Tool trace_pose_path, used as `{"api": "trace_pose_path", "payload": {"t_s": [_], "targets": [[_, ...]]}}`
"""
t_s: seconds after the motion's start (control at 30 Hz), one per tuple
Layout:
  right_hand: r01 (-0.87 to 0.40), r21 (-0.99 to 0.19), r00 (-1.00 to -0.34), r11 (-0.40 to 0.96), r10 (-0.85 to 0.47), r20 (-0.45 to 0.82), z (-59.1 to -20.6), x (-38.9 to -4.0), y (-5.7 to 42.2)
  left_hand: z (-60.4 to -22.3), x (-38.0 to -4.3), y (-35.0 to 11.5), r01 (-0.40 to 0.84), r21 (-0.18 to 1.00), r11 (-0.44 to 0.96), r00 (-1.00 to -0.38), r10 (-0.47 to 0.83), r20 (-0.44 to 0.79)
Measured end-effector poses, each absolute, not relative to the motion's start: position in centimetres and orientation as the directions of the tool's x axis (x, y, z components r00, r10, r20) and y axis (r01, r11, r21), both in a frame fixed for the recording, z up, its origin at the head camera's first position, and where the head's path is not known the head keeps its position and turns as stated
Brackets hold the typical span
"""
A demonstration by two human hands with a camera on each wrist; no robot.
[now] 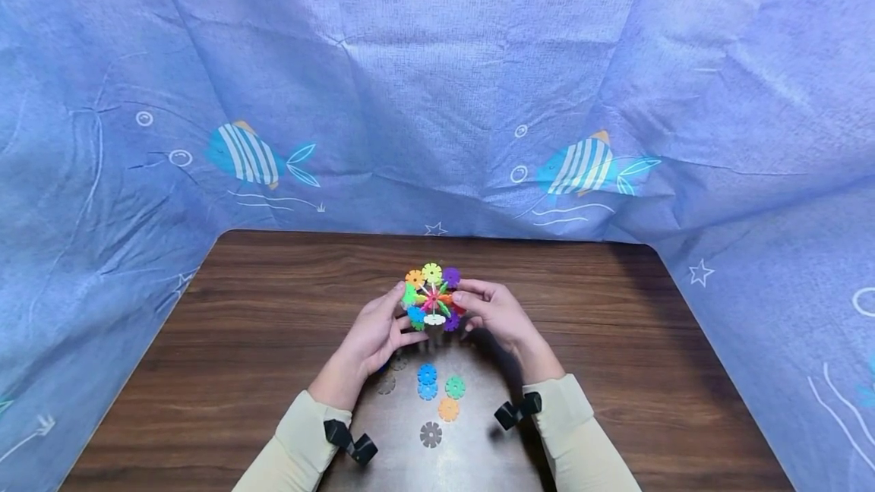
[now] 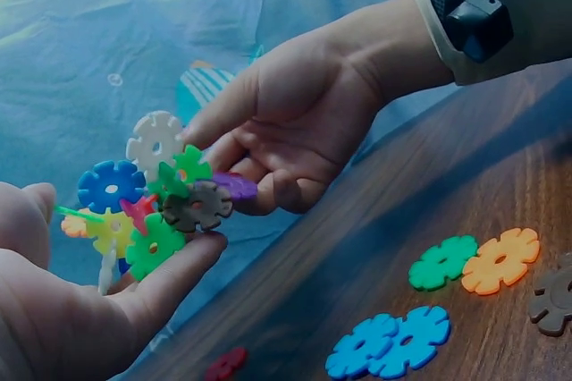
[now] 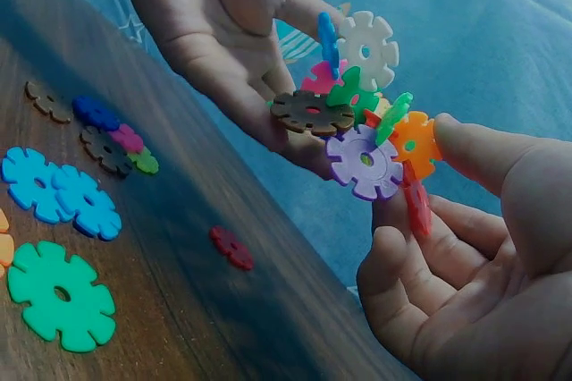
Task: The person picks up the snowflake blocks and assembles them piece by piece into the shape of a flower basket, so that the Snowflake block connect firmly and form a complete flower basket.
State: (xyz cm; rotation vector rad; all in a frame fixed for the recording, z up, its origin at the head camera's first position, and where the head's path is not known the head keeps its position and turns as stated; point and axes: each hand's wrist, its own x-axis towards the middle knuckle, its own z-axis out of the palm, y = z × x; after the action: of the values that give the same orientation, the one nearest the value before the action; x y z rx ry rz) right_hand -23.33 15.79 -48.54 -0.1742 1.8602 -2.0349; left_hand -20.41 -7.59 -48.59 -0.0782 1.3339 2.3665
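A colourful cluster of interlocking notched plastic discs point(image 1: 432, 298) is held up above the table between both hands. The left hand point(image 1: 376, 329) grips its left side, with thumb and fingers around the outer discs. On the opposite side, the right hand point(image 1: 497, 315) holds the cluster by its edge. In the right wrist view that thumb touches an orange disc point(image 3: 413, 144), and fingers lie behind a red disc point(image 3: 416, 202). A purple disc point(image 3: 365, 164) faces that camera. A white disc point(image 2: 156, 144) tops the cluster in the left wrist view. Some fingertips are hidden behind discs.
Loose discs lie on the wooden table point(image 1: 273, 370) below the hands: two overlapping blue discs point(image 1: 427, 382), a green disc point(image 1: 454, 386), an orange disc point(image 1: 448, 409) and a dark grey disc point(image 1: 431, 435). A red disc point(image 3: 231, 248) lies apart. A blue fish-print cloth point(image 1: 424, 97) hangs behind.
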Motion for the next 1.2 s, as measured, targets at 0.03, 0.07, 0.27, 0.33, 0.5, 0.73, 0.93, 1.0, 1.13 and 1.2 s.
{"api": "trace_pose_path", "payload": {"t_s": [0.03, 0.07, 0.27, 0.33, 0.5, 0.73, 0.93, 1.0, 1.13, 1.2], "targets": [[0.195, -0.979, -0.919, -0.063, -0.361, -0.16, -48.7, -23.4, 15.7, -48.6, -20.4, -7.5, -0.382, 0.808, -0.449, -0.912, 0.328, -0.248], [0.202, -0.977, -0.916, -0.074, -0.366, -0.162, -48.8, -23.4, 15.7, -48.7, -20.4, -7.5, -0.379, 0.808, -0.45, -0.913, 0.325, -0.247], [0.224, -0.964, -0.911, -0.147, -0.382, -0.153, -49.4, -23.5, 15.2, -48.8, -20.4, -7.3, -0.356, 0.808, -0.47, -0.922, 0.319, -0.22], [0.225, -0.961, -0.914, -0.161, -0.376, -0.151, -49.5, -23.5, 15.0, -48.9, -20.3, -7.3, -0.336, 0.815, -0.471, -0.928, 0.314, -0.201], [0.233, -0.959, -0.92, -0.163, -0.355, -0.164, -49.9, -23.5, 14.7, -49.0, -20.3, -7.2, -0.313, 0.832, -0.458, -0.934, 0.305, -0.183], [0.251, -0.956, -0.916, -0.15, -0.356, -0.185, -50.2, -23.4, 14.7, -49.1, -20.2, -7.2, -0.335, 0.826, -0.453, -0.929, 0.306, -0.209], [0.251, -0.956, -0.91, -0.154, -0.373, -0.178, -50.0, -23.4, 14.8, -49.0, -20.3, -7.5, -0.342, 0.842, -0.418, -0.921, 0.326, -0.212], [0.253, -0.954, -0.906, -0.163, -0.386, -0.174, -49.9, -23.4, 14.8, -48.9, -20.4, -7.7, -0.346, 0.849, -0.4, -0.921, 0.318, -0.226], [0.248, -0.952, -0.899, -0.179, -0.408, -0.157, -49.6, -23.6, 15.2, -48.8, -20.6, -8.2, -0.388, 0.832, -0.397, -0.902, 0.349, -0.255], [0.245, -0.951, -0.901, -0.188, -0.407, -0.151, -49.4, -23.6, 15.4, -48.8, -20.7, -8.5, -0.425, 0.801, -0.421, -0.88, 0.4, -0.256]]}}
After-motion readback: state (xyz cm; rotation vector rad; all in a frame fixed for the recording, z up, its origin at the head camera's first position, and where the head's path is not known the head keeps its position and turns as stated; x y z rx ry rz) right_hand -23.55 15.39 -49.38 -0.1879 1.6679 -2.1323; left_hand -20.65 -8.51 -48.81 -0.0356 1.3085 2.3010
